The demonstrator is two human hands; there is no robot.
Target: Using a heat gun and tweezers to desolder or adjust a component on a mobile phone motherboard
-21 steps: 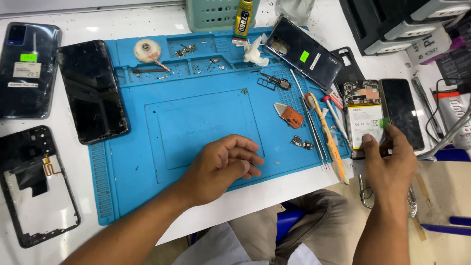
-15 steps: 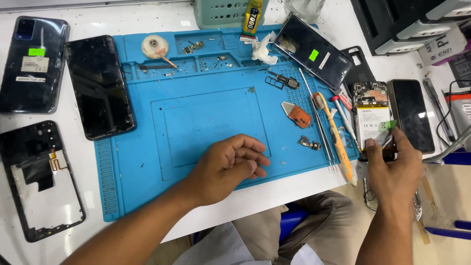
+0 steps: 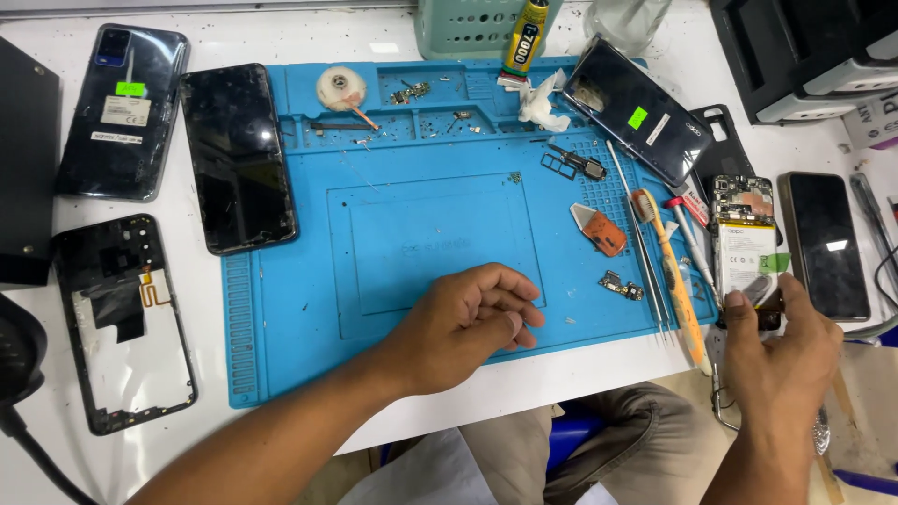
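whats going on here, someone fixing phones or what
A person sits at a white bench with a blue repair mat. Their right hand grips the lower end of an opened phone, its battery and circuit board exposed, at the mat's right edge. The left hand rests loosely curled on the mat, holding nothing. Tweezers, an orange-handled tool, small parts and several other phones lie around.

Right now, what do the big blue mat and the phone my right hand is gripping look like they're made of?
The blue mat looks like soft silicone or rubber: matte, with moulded trays and ridges. The opened phone under the right hand shows a dark frame, probably plastic or metal, a circuit board and a white battery with a smooth label.
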